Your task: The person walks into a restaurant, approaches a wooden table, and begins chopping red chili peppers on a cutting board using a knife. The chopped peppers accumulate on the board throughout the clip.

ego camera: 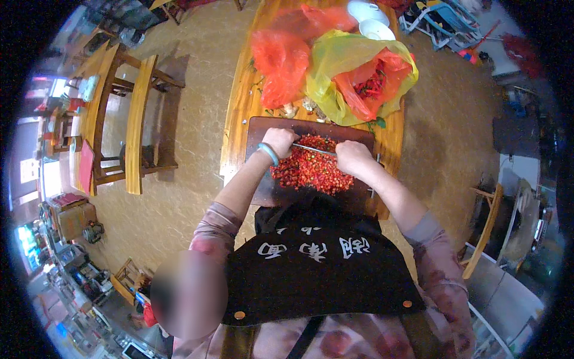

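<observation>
A heap of chopped red chillies (316, 168) lies on a dark cutting board (264, 188) at the near end of a wooden table. Across the heap's far part runs a knife blade (314, 149), seen nearly edge-on. My left hand (280, 141), with a pale green bangle at its wrist, is closed at the blade's left end. At the right end my right hand (354, 157) is closed too; the handle is hidden, so which hand has it I cannot tell. Beyond the board stands an open yellow-green plastic bag (327, 89) with a red bag inside, holding whole red chillies (372, 85).
A crumpled red plastic bag (284, 67) lies left of the yellow-green one. White bowls (376, 29) stand at the table's far right. Scraps and green stems lie beyond the board. A wooden bench (141, 125) and another table stand to the left.
</observation>
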### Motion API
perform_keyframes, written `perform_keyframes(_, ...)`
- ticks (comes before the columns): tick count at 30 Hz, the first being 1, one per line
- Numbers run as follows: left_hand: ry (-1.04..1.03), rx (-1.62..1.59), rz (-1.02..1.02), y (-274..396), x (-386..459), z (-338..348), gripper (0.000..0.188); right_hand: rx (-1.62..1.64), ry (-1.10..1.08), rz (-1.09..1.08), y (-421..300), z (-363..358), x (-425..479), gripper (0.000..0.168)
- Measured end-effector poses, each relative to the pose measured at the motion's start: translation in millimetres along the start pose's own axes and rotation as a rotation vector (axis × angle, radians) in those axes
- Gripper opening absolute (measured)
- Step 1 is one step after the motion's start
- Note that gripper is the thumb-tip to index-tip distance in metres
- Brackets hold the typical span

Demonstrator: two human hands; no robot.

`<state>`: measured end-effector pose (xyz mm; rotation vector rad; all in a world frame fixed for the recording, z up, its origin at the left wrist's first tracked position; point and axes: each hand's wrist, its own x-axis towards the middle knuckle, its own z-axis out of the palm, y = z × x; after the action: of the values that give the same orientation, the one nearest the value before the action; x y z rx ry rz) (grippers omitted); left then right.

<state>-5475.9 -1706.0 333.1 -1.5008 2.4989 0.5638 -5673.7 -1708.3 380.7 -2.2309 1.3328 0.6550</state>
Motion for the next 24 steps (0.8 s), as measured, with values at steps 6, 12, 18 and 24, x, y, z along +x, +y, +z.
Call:
perform_keyframes(6,0.005,0.144,0.084,24,24,17,0.013,0.039,0.062,0.081,37,62,9,0.021)
perform_keyframes(12,-0.086,0.117,0.009,44,22,18,0.015,0.028,0.148,-0.036,52,76,11,0.025)
perform_keyframes(18,-0.016,0.063,0.073,7,2,16,0.014,-0.003,0.029,-0.024,16,39,5,0.014)
perform_keyframes(24,0.038,0.084,0.119,2,1,20,0.010,0.010,0.041,0.024,7,35,2,0.013)
